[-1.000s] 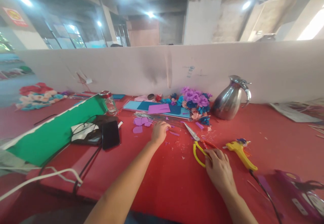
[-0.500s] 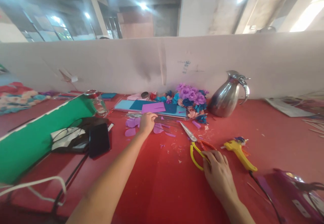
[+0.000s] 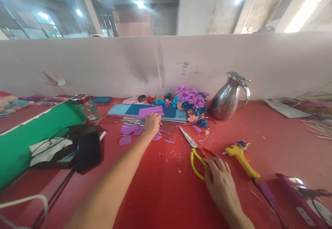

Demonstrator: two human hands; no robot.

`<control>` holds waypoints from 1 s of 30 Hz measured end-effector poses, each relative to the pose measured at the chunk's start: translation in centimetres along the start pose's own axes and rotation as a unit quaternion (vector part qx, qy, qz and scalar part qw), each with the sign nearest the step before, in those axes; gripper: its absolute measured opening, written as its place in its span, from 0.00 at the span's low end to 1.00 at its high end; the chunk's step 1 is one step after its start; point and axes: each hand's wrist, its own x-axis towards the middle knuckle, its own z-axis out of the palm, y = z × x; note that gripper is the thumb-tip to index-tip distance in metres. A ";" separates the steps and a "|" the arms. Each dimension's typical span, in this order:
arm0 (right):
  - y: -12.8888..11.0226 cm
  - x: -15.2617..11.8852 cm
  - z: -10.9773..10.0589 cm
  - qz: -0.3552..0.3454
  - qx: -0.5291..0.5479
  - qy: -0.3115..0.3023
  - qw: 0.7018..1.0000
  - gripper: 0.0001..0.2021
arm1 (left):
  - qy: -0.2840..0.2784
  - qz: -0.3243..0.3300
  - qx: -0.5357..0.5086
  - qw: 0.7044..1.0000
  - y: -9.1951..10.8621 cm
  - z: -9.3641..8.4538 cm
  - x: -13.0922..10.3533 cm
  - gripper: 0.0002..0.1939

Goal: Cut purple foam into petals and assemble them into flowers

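Observation:
My left hand point(image 3: 152, 123), fingers curled together, reaches to the near edge of a purple paper piece point(image 3: 149, 111). Its fingertips are hidden, so what it holds, if anything, cannot be made out. Cut purple petals point(image 3: 129, 129) and a bundle of thin wires point(image 3: 129, 121) lie beside and under it. My right hand point(image 3: 221, 179) is closed around the handles of scissors point(image 3: 188, 137), one yellow and one orange. The scissors rest on the red table, blades slightly apart and pointing away to the left.
Behind are stacked blue sheets point(image 3: 116, 110), paper flowers point(image 3: 190, 99) and a steel jug point(image 3: 227, 99). At right lie a yellow glue gun point(image 3: 242, 158) and a purple device point(image 3: 302, 196). A phone point(image 3: 89, 149), glass jar point(image 3: 88, 110) and green board point(image 3: 41, 135) are at left.
The view has turned slightly right. My left hand has shifted a little right and closer to the purple paper, its fingers more curled. My right hand stays on the scissors.

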 end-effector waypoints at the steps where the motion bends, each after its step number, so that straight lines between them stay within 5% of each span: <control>1: 0.0 0.0 0.0 -0.003 0.000 0.003 1.000 0.11 | -0.005 0.013 -0.001 1.000 -0.1 -0.1 -0.1 0.10; 6: -0.1 0.1 0.0 -0.003 -0.003 0.001 1.000 0.11 | -0.046 0.069 -0.010 0.997 -0.1 0.1 -0.3 0.08; 14: 0.1 0.1 0.2 -0.002 -0.011 -0.002 1.000 0.11 | -0.059 0.052 -0.038 0.996 -0.1 0.6 0.1 0.07; 21: 0.1 0.1 0.2 0.002 -0.017 -0.007 1.000 0.12 | -0.026 0.026 -0.070 0.997 -0.3 -1.4 -0.4 0.06; 30: 0.8 0.0 0.7 -0.015 -0.016 -0.006 1.000 0.12 | 0.005 0.136 -0.061 0.989 3.2 -4.3 -2.3 0.09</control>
